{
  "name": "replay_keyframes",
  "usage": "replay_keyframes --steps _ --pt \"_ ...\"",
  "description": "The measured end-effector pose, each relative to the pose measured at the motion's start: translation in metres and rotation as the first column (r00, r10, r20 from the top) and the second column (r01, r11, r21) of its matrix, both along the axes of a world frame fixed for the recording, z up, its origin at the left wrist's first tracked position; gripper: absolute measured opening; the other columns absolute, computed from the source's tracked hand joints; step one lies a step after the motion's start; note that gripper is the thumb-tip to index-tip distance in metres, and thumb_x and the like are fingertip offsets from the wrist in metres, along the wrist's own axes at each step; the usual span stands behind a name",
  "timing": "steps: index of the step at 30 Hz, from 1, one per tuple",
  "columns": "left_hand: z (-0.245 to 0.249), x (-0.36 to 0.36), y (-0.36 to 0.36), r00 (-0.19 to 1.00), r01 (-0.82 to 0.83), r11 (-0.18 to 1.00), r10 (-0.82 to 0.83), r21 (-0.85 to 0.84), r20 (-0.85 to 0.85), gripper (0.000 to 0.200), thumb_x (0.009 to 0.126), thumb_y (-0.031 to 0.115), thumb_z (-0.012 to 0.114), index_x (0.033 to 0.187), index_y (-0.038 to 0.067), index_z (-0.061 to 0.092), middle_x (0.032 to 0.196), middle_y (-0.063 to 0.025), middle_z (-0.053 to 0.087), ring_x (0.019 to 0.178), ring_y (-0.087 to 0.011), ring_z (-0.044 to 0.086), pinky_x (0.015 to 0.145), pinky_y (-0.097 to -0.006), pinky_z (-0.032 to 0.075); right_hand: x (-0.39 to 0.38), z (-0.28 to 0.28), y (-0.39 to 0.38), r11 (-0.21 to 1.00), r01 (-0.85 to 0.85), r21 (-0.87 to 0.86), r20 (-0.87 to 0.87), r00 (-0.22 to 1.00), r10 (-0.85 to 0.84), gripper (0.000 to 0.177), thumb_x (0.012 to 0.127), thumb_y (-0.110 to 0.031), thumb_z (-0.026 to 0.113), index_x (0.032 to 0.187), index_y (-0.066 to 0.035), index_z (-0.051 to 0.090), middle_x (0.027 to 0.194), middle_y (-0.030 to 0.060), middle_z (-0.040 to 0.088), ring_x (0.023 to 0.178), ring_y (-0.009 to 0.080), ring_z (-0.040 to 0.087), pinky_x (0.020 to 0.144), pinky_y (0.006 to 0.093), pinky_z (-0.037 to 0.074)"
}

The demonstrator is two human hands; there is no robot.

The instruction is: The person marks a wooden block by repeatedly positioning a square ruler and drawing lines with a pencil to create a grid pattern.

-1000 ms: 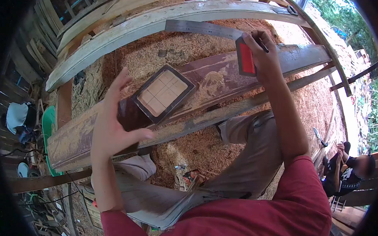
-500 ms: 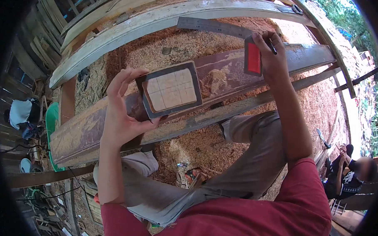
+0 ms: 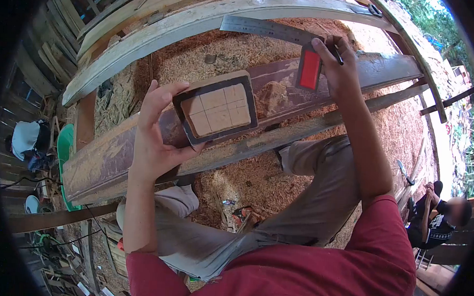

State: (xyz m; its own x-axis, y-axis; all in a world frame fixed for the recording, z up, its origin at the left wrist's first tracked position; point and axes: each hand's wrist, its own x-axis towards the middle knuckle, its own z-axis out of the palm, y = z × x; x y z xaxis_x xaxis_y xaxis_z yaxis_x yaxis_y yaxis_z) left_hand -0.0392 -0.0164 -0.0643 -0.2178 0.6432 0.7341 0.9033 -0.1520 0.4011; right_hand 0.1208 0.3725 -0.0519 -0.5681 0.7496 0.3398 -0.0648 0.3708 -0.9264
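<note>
My left hand [image 3: 156, 132] grips the left end of a shallow rectangular wooden box [image 3: 252, 104], thumb below and fingers above. The box has a dark rim, and thin lines form a grid on its pale inner face. In my right hand [image 3: 342, 68] is a try square [image 3: 309, 70] with a red and dark stock. Its steel blade [image 3: 267, 28] points left, above the box and apart from it. A thin dark pencil or pen [image 3: 338, 55] also sticks out between the right fingers. Both hands are above a long brown plank.
The reddish-brown plank [image 3: 98, 166], dusted with sawdust, crosses beneath my hands. A pale beam [image 3: 162, 45] runs behind it, over shavings on the ground. A green plastic chair [image 3: 64, 150] stands at left. Another person [image 3: 433, 222] sits at far right.
The box has tilted, showing more of its inner walls, and shifted slightly right. The try square has moved a little left and turned, its blade now catching more light.
</note>
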Motion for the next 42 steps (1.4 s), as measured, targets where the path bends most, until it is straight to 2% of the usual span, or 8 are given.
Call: replay_keyframes --steps 14,19,23,26,31,34,40,42 --pt "0.000 -0.001 -0.001 0.999 -0.009 1.000 0.009 0.013 -0.044 0.103 0.074 0.027 0.103 0.161 0.022 0.047 0.156 -0.0160 0.066 0.143 -0.0391 0.064 0.133 -0.0669 0.029 -0.003 -0.001 -0.010 0.998 -0.056 -0.026 -0.029 0.998 0.056 0.033 0.104 -0.030 0.085 0.105 -0.006 0.062 0.094 -0.0018 0.059 0.086 0.0095 0.052 0.076 0.0297 0.046" --pt "-0.001 0.002 -0.010 0.987 -0.031 0.989 0.053 -0.143 0.153 0.119 0.077 0.029 0.102 0.169 0.015 0.028 0.158 -0.0220 0.060 0.147 -0.0377 0.059 0.132 -0.0599 0.035 0.001 0.007 -0.016 0.988 -0.094 -0.124 0.017 0.995 0.097 0.025 0.103 -0.018 0.087 0.114 -0.014 0.065 0.106 -0.0092 0.058 0.098 0.0024 0.056 0.085 0.0221 0.048" --pt "0.006 0.009 -0.011 0.911 0.076 0.968 0.030 -0.238 0.412 0.121 0.072 0.025 0.101 0.170 0.011 0.032 0.151 -0.0235 0.060 0.143 -0.0348 0.061 0.126 -0.0492 0.044 0.001 0.007 -0.019 0.987 -0.124 0.099 -0.055 0.990 0.130 0.029 0.104 -0.016 0.084 0.112 -0.007 0.058 0.097 -0.0019 0.057 0.088 0.0074 0.054 0.076 0.0274 0.050" --pt "0.009 0.011 -0.006 0.890 0.120 0.962 0.004 -0.243 0.457 0.121 0.071 0.026 0.100 0.169 0.009 0.031 0.150 -0.0223 0.060 0.142 -0.0354 0.061 0.124 -0.0500 0.045 0.000 0.005 -0.019 0.959 -0.158 0.237 -0.135 0.972 0.194 0.026 0.106 -0.010 0.081 0.114 -0.007 0.056 0.101 -0.0007 0.057 0.090 0.0078 0.056 0.079 0.0268 0.052" --pt "0.004 -0.002 -0.007 0.956 0.085 0.962 -0.006 -0.260 0.293 0.123 0.072 0.031 0.099 0.171 0.009 0.028 0.160 -0.0213 0.054 0.153 -0.0371 0.051 0.129 -0.0525 0.038 0.006 0.020 -0.045 0.928 -0.187 0.322 -0.205 0.943 0.261 0.028 0.105 -0.001 0.079 0.116 -0.007 0.054 0.099 -0.0001 0.056 0.095 0.0094 0.060 0.086 0.0276 0.054" --pt "0.004 -0.003 -0.008 0.975 0.032 0.968 0.025 -0.250 0.222 0.127 0.068 0.034 0.103 0.170 0.009 0.031 0.164 -0.0219 0.048 0.157 -0.0381 0.045 0.131 -0.0524 0.036 0.014 0.020 -0.047 0.794 -0.092 0.601 -0.112 0.974 0.197 0.031 0.101 0.003 0.081 0.113 -0.007 0.055 0.099 0.0013 0.059 0.100 0.0097 0.065 0.087 0.0299 0.057" --pt "0.007 -0.002 -0.001 0.992 -0.029 0.994 0.042 -0.110 0.118 0.144 0.057 0.056 0.109 0.171 0.011 0.033 0.172 -0.0241 0.037 0.163 -0.0429 0.036 0.134 -0.0568 0.031 0.018 0.011 -0.068 0.797 -0.281 0.535 -0.222 0.863 0.453 0.033 0.095 0.007 0.084 0.101 -0.009 0.056 0.111 0.0131 0.080 0.099 0.0177 0.077 0.088 0.0319 0.059" --pt "0.008 -0.003 0.000 0.996 -0.046 0.995 0.053 -0.094 0.071 0.145 0.057 0.058 0.109 0.171 0.012 0.033 0.174 -0.0246 0.036 0.163 -0.0444 0.034 0.134 -0.0588 0.030 0.016 0.023 -0.069 0.610 -0.211 0.764 -0.188 0.832 0.523 0.035 0.092 0.006 0.086 0.098 -0.011 0.057 0.116 0.0154 0.083 0.102 0.0233 0.081 0.090 0.0350 0.060"
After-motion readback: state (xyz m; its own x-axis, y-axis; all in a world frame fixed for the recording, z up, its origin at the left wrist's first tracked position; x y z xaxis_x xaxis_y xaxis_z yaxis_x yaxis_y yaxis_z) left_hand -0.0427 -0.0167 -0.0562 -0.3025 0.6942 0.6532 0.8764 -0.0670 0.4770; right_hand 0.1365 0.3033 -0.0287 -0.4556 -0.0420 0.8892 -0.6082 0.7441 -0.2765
